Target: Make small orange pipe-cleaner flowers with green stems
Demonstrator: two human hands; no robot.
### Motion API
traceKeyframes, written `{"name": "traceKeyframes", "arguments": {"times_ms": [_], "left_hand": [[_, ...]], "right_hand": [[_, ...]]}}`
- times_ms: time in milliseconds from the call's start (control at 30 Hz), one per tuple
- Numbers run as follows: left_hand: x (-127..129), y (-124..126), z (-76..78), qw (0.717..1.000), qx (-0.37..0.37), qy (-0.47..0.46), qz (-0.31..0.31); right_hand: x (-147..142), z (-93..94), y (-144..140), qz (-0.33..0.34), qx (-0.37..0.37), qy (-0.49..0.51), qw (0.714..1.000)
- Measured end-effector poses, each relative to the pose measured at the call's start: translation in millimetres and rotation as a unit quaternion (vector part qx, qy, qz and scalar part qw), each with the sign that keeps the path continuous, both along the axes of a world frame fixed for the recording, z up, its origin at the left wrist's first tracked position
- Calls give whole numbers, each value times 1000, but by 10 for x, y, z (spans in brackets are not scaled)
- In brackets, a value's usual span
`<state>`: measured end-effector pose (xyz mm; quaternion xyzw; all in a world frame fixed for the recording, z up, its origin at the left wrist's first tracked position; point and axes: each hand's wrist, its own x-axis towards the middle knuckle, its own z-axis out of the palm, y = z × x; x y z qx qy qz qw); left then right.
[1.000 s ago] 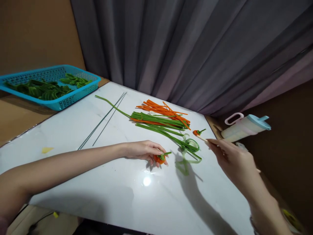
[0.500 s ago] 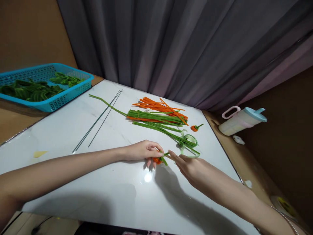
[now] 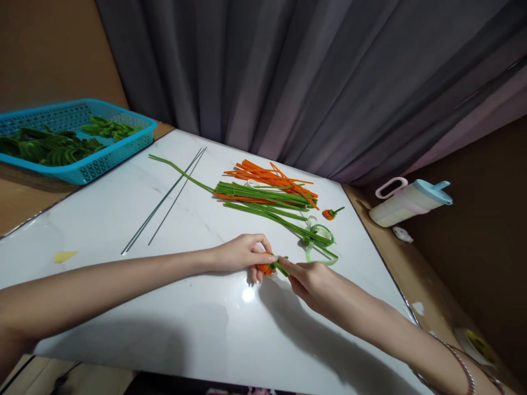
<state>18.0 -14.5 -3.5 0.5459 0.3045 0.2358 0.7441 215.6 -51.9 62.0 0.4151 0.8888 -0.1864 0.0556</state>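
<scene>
The left hand (image 3: 241, 255) is pinching a small, round, orange fuzzy ornament (image 3: 265, 269) between curled fingers over the glossy white tabletop (image 3: 222, 323), while the right hand (image 3: 315, 278), fingers bent, hold unclear, is meeting its green stem (image 3: 281, 269).

My two bare arms reach in over the white tabletop (image 3: 123, 329). The left forearm (image 3: 123, 288) enters across the near edge at its left end and runs almost level toward the middle. My left hand (image 3: 242, 253) has thumb and forefinger bent together in a pinch, the other fingers curled beneath. My right forearm (image 3: 379, 323) slants in across the right edge, nearer end. My right hand (image 3: 313, 277) is back upward, forefinger pointing to the left thumb's tip, other fingers folded under.
</scene>
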Motion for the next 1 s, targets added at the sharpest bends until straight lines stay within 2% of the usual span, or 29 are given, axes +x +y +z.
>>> {"name": "traceKeyframes", "arguments": {"times_ms": [267,600,833,1000], "left_hand": [[19,-14,-74,1000,5,-7,18],[8,-42,-8,1000,11,2,24],[10,-32,-28,1000,18,3,22],[11,-29,-34,999,21,2,25]], "right_hand": [[-62,33,-21,3,-25,2,1000],[-93,-14,9,-48,-40,28,998],[-108,-42,19,-69,-39,27,996],[-103,-38,1,-60,-46,36,997]]}}
